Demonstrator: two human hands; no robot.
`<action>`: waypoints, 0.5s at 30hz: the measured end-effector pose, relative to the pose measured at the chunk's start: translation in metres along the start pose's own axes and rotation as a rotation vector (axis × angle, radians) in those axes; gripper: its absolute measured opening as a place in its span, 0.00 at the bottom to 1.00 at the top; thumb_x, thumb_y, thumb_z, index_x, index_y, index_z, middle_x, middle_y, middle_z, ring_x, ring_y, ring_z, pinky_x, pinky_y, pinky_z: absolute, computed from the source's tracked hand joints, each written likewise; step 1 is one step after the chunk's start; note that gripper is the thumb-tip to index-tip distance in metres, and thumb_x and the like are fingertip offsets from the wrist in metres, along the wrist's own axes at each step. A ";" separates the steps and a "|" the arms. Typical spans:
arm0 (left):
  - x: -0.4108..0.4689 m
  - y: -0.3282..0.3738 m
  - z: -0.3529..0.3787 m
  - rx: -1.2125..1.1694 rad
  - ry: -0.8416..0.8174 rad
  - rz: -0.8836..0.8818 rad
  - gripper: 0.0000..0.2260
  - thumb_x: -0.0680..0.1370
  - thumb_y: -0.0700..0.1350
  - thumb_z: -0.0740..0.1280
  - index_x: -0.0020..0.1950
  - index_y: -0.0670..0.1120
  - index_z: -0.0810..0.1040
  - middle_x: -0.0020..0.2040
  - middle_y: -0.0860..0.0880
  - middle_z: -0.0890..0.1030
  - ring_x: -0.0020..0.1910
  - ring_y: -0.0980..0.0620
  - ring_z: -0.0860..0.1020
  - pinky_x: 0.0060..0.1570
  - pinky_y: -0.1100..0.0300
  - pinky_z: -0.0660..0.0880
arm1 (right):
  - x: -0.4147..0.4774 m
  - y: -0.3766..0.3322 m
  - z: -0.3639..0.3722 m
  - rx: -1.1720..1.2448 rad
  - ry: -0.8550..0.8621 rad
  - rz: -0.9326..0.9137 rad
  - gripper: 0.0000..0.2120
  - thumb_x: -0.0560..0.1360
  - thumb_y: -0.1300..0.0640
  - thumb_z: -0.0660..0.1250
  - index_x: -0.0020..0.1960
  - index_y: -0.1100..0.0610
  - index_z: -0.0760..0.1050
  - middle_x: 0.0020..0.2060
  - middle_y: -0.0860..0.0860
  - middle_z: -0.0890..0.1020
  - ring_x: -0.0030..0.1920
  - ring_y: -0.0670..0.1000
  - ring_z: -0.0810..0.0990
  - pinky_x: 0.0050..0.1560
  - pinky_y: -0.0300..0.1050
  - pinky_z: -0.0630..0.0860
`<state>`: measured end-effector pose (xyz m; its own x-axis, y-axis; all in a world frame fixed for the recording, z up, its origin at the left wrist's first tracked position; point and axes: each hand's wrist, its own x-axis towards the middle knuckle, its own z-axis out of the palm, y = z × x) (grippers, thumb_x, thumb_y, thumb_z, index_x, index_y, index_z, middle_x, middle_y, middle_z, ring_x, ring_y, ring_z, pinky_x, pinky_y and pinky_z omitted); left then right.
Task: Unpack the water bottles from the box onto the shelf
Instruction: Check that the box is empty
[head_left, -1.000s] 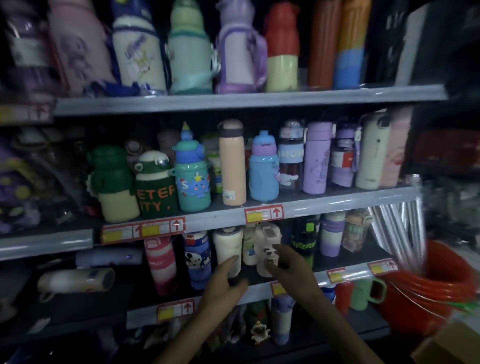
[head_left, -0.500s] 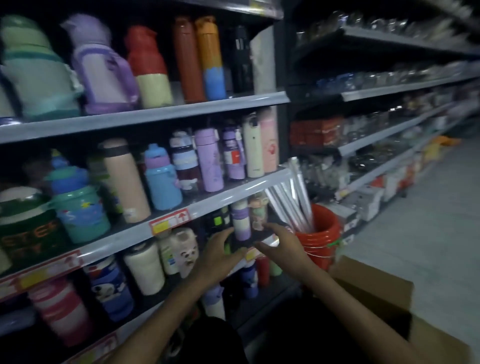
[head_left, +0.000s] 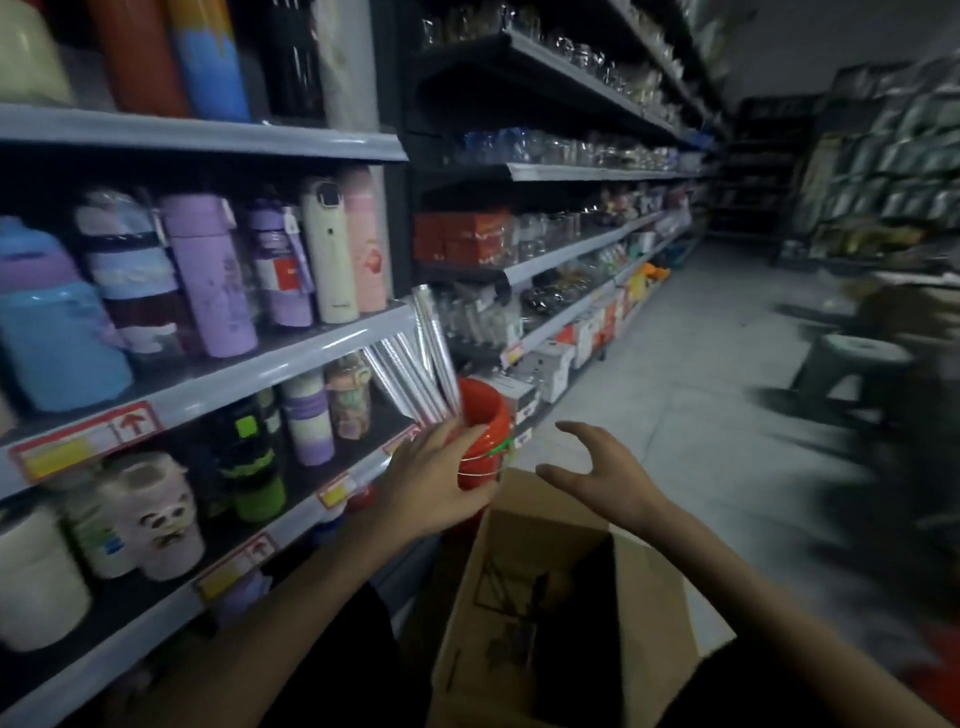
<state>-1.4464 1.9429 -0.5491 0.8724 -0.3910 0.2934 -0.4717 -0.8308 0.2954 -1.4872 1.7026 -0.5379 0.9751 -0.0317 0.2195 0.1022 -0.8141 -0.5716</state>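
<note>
An open cardboard box (head_left: 566, 670) stands on the floor below me, its inside dark so I cannot see any contents. My left hand (head_left: 434, 480) hovers over the box's far left corner with fingers spread and empty, in front of a red bucket (head_left: 480, 415). Over the box's far rim, my right hand (head_left: 597, 467) is also empty, fingers apart and curled. Grey shelves (head_left: 291, 348) on the left carry many water bottles, among them a purple one (head_left: 208, 275), a cream one (head_left: 330, 249) and a panda-faced one (head_left: 156, 514).
The red bucket holds silver foil rolls (head_left: 415, 364) and stands against the shelf end. Further shelves of glassware and boxes (head_left: 550, 244) run along the aisle. A grey stool (head_left: 852, 364) stands on the concrete floor at the right.
My view has swung right, from the shelf toward the aisle and the box. Both hands have left the lower shelf and now hang over the box, empty.
</note>
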 end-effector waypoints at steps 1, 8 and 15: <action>0.003 0.000 0.008 0.015 -0.014 0.014 0.40 0.68 0.73 0.56 0.79 0.61 0.61 0.78 0.52 0.64 0.76 0.48 0.66 0.73 0.47 0.66 | -0.005 0.007 -0.001 -0.024 -0.010 0.017 0.35 0.74 0.38 0.71 0.76 0.49 0.66 0.74 0.50 0.71 0.73 0.51 0.70 0.70 0.45 0.66; 0.009 0.010 0.066 0.042 -0.190 0.095 0.38 0.73 0.68 0.64 0.81 0.60 0.58 0.81 0.52 0.59 0.78 0.47 0.62 0.76 0.47 0.61 | -0.047 0.062 0.005 -0.141 -0.045 0.131 0.34 0.76 0.40 0.70 0.78 0.49 0.64 0.74 0.50 0.69 0.72 0.51 0.70 0.68 0.41 0.66; -0.009 0.002 0.155 -0.008 -0.389 0.109 0.35 0.75 0.65 0.64 0.80 0.57 0.62 0.77 0.51 0.66 0.75 0.46 0.68 0.71 0.48 0.68 | -0.086 0.122 0.040 -0.257 -0.274 0.197 0.36 0.77 0.41 0.69 0.79 0.51 0.61 0.74 0.52 0.68 0.70 0.54 0.72 0.69 0.47 0.71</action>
<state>-1.4354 1.8830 -0.6923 0.7999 -0.5987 -0.0424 -0.5637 -0.7737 0.2892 -1.5509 1.6288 -0.6582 0.9909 -0.0738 -0.1126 -0.1097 -0.9270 -0.3587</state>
